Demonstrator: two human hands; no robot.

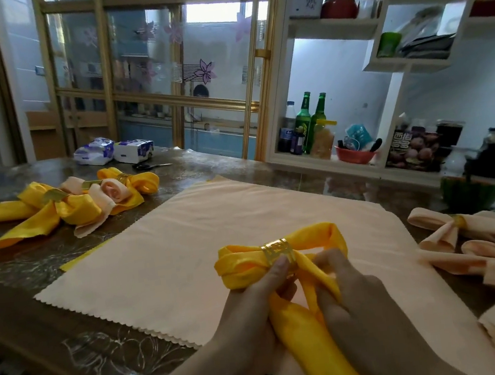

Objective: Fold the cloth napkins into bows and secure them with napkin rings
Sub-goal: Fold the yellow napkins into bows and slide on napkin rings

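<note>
**Gold ring sits on a yellow bow**

The yellow napkin [243, 269] lies over a flat peach cloth [171, 257] on the surface [22, 305]. The left hand [260, 298] pinches it just beside the gold napkin ring [276, 250]. The right hand [356, 296] grips one tail. Finished bows [57, 207] lie far left.

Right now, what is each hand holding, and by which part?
Both hold the yellow napkin: the left hand grips its gathered middle just below the gold napkin ring, thumb on the ring; the right hand pinches a tail beside the ring.
</note>
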